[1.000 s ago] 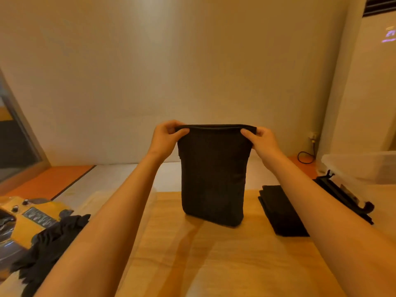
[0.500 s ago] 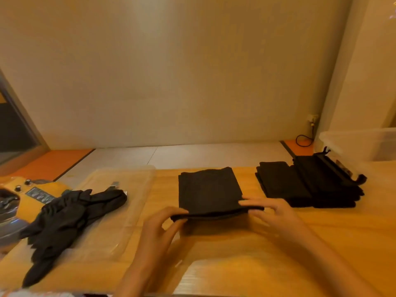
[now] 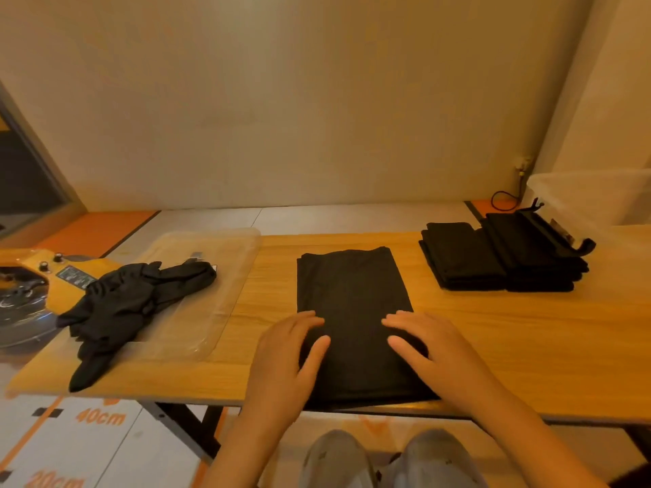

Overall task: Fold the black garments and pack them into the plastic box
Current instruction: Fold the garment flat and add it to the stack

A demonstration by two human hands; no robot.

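**Both hands flatten a folded black garment on the bench**

The flat rectangular black fabric garment [image 3: 352, 294] lies in the middle of the pale wooden bench [image 3: 528, 332], its long axis running straight away from the person and its near end at the bench's front edge. The left hand [image 3: 285, 353] and right hand [image 3: 433, 346] rest side by side on its near half, fingers straight and spread, gripping nothing. The far half lies directly ahead of both, so a fold along that axis would likely need both hands together. The translucent plastic box [image 3: 577, 195] stands at the far right behind two stacks of folded black garments [image 3: 468, 262]; the right hand is the nearer to it. A crumpled black garment [image 3: 134, 301] waits at the left on a clear shallow plastic tray [image 3: 232, 262].
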